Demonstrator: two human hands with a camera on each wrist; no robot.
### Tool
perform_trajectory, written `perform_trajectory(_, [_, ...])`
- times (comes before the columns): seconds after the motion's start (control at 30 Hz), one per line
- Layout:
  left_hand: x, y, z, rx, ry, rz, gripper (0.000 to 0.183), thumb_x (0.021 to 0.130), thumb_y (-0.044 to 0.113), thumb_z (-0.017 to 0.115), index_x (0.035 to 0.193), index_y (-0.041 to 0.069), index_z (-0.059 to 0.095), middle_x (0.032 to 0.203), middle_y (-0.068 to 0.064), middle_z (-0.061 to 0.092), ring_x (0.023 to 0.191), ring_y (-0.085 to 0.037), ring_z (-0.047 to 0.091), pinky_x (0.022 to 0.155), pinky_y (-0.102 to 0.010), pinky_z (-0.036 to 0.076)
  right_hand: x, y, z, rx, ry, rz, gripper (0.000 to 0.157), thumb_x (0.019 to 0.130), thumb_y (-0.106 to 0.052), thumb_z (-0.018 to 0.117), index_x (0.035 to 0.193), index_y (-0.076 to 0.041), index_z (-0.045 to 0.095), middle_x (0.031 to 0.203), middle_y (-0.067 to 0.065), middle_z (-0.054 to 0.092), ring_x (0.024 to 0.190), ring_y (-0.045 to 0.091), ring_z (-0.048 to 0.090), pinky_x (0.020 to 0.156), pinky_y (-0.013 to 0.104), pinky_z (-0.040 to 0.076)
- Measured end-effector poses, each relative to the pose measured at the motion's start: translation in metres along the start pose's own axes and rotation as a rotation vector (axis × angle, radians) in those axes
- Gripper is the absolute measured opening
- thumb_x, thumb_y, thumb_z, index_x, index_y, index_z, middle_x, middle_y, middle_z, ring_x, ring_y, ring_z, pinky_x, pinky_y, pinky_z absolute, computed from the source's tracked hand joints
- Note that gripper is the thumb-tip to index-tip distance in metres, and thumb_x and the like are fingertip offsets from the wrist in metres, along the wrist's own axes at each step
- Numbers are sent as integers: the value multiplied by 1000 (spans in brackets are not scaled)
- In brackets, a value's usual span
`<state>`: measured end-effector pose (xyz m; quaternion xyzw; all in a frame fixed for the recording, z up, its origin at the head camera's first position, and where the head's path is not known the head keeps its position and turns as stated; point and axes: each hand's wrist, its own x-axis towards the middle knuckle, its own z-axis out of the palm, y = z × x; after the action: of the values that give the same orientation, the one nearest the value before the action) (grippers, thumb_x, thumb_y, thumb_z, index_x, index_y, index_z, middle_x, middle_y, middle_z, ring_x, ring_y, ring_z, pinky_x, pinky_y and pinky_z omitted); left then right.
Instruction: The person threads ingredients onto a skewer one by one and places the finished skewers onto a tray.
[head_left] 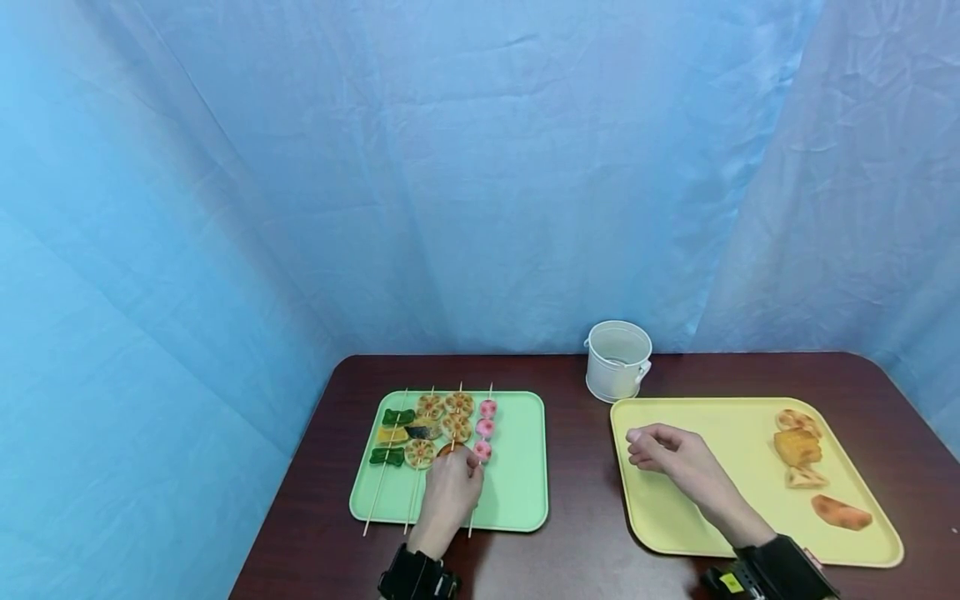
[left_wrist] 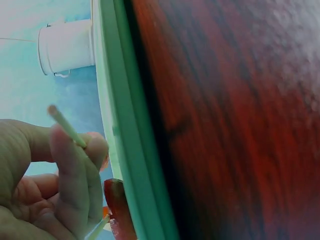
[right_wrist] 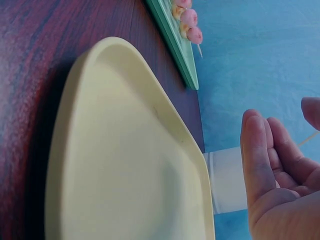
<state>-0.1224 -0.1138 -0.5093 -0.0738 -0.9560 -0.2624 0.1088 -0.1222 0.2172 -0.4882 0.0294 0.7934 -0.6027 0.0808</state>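
My left hand point(head_left: 448, 492) pinches the lower stick point(left_wrist: 67, 126) of a skewer over the green tray point(head_left: 517, 492), its blunt end pointing out between thumb and fingers. That skewer carries lotus root slices point(head_left: 457, 426), with a brown piece right at the fingertips. On its right lies a skewer of pink balls point(head_left: 484, 427). To its left are a skewer of green pieces point(head_left: 387, 457) and yellow, and one with lotus slices point(head_left: 420, 454). My right hand point(head_left: 678, 461) hovers over the left part of the yellow tray point(head_left: 675, 533), fingers loosely extended and thumb apart from them.
Near the yellow tray's right side lie a lotus slice point(head_left: 798, 422), a golden chunk point(head_left: 797, 447), a pale triangular piece point(head_left: 806, 477) and an orange-brown piece point(head_left: 842, 512). A white bucket point(head_left: 613, 367) stands behind, between the trays. Blue cloth point(head_left: 480, 208) hangs behind the dark table point(head_left: 577, 500).
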Motion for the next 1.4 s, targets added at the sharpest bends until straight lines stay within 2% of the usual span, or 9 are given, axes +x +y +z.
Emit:
perform_trajectory(0.13, [2, -4, 2, 28, 2, 15, 13, 80, 5, 67, 68, 11, 64, 63, -1, 61, 51, -10, 54, 49, -28, 45, 0, 1, 0, 9, -25, 2, 56, 94, -39, 59, 116, 11, 59, 104, 24, 65, 88, 22, 67, 78, 28, 54])
perform_trajectory(0.3, [2, -5, 3, 4, -32, -7, 16, 82, 5, 67, 67, 11, 64, 58, 1, 58, 42, -4, 49, 48, -27, 45, -1, 1, 1, 37, -40, 6, 54, 94, -37, 59, 116, 12, 59, 103, 24, 64, 89, 24, 67, 78, 28, 54])
perform_trajectory(0.63, [0, 1, -5, 30, -28, 0, 18, 84, 14, 69, 66, 13, 64, 58, 4, 57, 49, -8, 49, 48, -26, 42, -2, 1, -1, 50, -29, 12, 54, 95, -36, 58, 118, 13, 57, 104, 23, 64, 90, 25, 66, 79, 30, 54])
perform_trajectory(0.8, [-1, 10, -13, 59, -5, -47, 16, 88, 27, 66, 80, 15, 72, 67, 6, 62, 53, -7, 53, 46, -26, 43, -3, 5, -4, 60, -15, 5, 56, 94, -38, 59, 119, 13, 57, 105, 26, 64, 90, 25, 67, 78, 29, 54])
perform_trajectory(0.9, [1, 17, -15, 29, 33, -49, 17, 89, 30, 64, 90, 16, 73, 74, 7, 63, 61, -8, 57, 50, -27, 44, -4, 3, -7, 39, -1, -16, 58, 96, -39, 57, 123, 13, 54, 106, 27, 63, 90, 25, 67, 78, 28, 54])
perform_trajectory(1.1, [4, 29, -8, -103, 105, 41, 23, 88, 26, 65, 105, 11, 72, 97, -2, 66, 75, -14, 61, 63, -33, 46, -1, -4, -15, -33, 42, -81, 60, 96, -42, 54, 124, 10, 54, 107, 26, 63, 89, 22, 67, 76, 27, 54])
perform_trajectory(1.2, [4, 34, -3, -137, 103, 69, 27, 88, 25, 66, 110, 10, 70, 108, -4, 63, 84, -19, 59, 71, -37, 46, 2, -11, -20, -92, 71, -148, 57, 96, -42, 53, 121, 9, 56, 105, 25, 64, 88, 23, 67, 74, 27, 55])
perform_trajectory(1.3, [5, 40, 0, -176, 74, 70, 31, 88, 26, 66, 115, 10, 68, 119, -6, 59, 101, -23, 57, 81, -43, 45, 4, -17, -25, -221, 133, -223, 51, 96, -42, 54, 118, 3, 61, 100, 18, 67, 86, 22, 68, 73, 28, 55])
perform_trajectory(1.4, [7, 45, 1, -214, 34, 50, 35, 89, 29, 64, 119, 12, 66, 124, -5, 55, 113, -24, 52, 87, -45, 44, 4, -25, -27, -390, 236, -306, 42, 95, -44, 55, 113, -7, 65, 96, 7, 69, 85, 19, 67, 71, 31, 54])
